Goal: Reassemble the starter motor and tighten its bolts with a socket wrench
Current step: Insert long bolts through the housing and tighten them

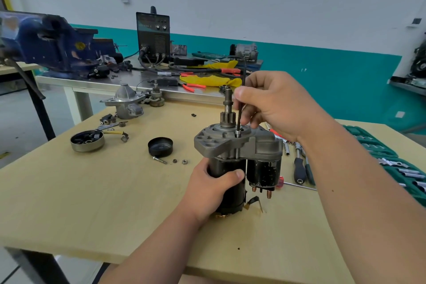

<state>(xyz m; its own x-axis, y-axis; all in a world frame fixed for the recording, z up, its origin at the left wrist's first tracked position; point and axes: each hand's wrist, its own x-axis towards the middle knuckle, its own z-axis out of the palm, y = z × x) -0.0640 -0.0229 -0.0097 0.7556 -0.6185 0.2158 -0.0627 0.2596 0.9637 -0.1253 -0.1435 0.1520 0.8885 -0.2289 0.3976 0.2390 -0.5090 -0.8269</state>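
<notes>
Plainly, both hands are busy. The left hand [214, 189] is wrapped round the black barrel of the starter motor [239, 152], fingers curled behind it and thumb across the front, gripping firmly. The right hand [274, 104] hangs above the motor with its fingers bunched, thumb and fingertips pinching a long thin dark rod [240, 113]. The rod stands nearly upright, and its lower end sits in a hole in the motor's grey nose casting, just beside the pinion shaft.

The motor stands on end near the middle of the pale wooden table [115, 203], pinion up, solenoid on its 3 o'clock side. At 9 o'clock from it lie a black cap [160, 146], a short bolt [159, 160] and two nuts [179, 161]. Farther out towards 10 o'clock are a round brush plate [87, 140] and a second grey nose housing [125, 101]. At 3 o'clock lie loose hand tools [299, 168] and, beyond them, a green socket tray [391, 163].

Behind, at 12 o'clock, a steel bench [129, 78] carries a blue vise [53, 41], a black welder box [153, 34], yellow cloth [207, 80] and red-handled pliers [193, 86]. The wall is white above a teal band.
</notes>
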